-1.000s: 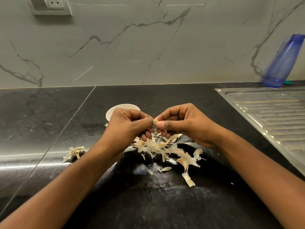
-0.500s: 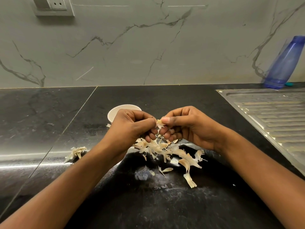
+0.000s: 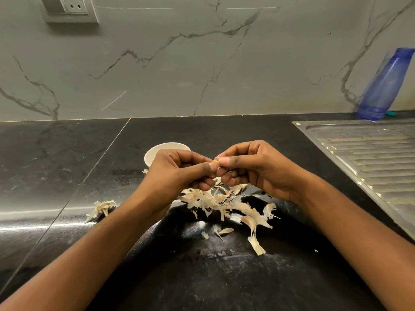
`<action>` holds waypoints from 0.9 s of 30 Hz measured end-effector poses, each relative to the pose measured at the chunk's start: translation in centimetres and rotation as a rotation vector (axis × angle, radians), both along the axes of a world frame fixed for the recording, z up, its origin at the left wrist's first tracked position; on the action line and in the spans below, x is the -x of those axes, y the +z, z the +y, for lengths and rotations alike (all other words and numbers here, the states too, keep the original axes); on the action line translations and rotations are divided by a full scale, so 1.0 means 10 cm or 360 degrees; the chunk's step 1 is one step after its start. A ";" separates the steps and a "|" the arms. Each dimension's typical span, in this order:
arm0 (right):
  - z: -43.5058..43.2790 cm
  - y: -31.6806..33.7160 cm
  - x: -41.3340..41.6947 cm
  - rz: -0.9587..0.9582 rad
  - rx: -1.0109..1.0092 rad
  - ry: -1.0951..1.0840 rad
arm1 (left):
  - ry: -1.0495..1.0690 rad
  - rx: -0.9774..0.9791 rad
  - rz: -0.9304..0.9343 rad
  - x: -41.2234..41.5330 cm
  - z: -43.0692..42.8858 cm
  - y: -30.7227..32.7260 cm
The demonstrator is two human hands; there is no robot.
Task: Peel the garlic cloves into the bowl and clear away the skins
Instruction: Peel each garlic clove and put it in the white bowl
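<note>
- Here the left hand (image 3: 179,171) and right hand (image 3: 251,167) meet knuckle to knuckle above the black counter (image 3: 67,176), both forearms reaching in from the near edge.
- Both thumbs and forefingers pinch one small garlic clove (image 3: 216,163) — only a pale tip shows between the fingertips; the other fingers of each hand are curled in beneath it.
- Straight below the pinch lies a heap of skins (image 3: 215,200), spreading toward the near right, with one long strip (image 3: 254,241) farthest out.
- Behind the left hand, just beyond the grip, stands the white bowl (image 3: 157,151), its rim half hidden by the knuckles.
- A smaller tuft of skins (image 3: 102,208) sits well to the left of the grip, outside the left wrist.
- Far to the right are the steel draining board (image 3: 370,158) and a blue bottle (image 3: 386,86).
- Compared with half a second ago, the hands are pressed closer together and the loose flake of skin that stuck up between the thumbs is gone — just the clove's tip remains.
</note>
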State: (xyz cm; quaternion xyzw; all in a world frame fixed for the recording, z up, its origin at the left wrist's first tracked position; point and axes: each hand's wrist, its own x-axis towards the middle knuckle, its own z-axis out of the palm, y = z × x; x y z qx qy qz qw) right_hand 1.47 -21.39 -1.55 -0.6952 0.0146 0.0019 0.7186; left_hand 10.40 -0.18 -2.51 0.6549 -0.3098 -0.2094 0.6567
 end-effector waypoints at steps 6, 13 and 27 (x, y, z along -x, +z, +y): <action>0.00 -0.02 0.00 -0.0041 0.0158 0.0022 | 0.0075 -0.0039 -0.0051 0.01 -0.01 0.01; 0.03 -0.05 -0.01 -0.0176 0.0323 0.0010 | 0.0112 -0.0077 -0.0113 0.02 -0.02 0.01; 0.00 -0.02 -0.01 -0.0203 0.0105 -0.0081 | 0.0153 -0.0045 0.0022 0.00 -0.02 0.03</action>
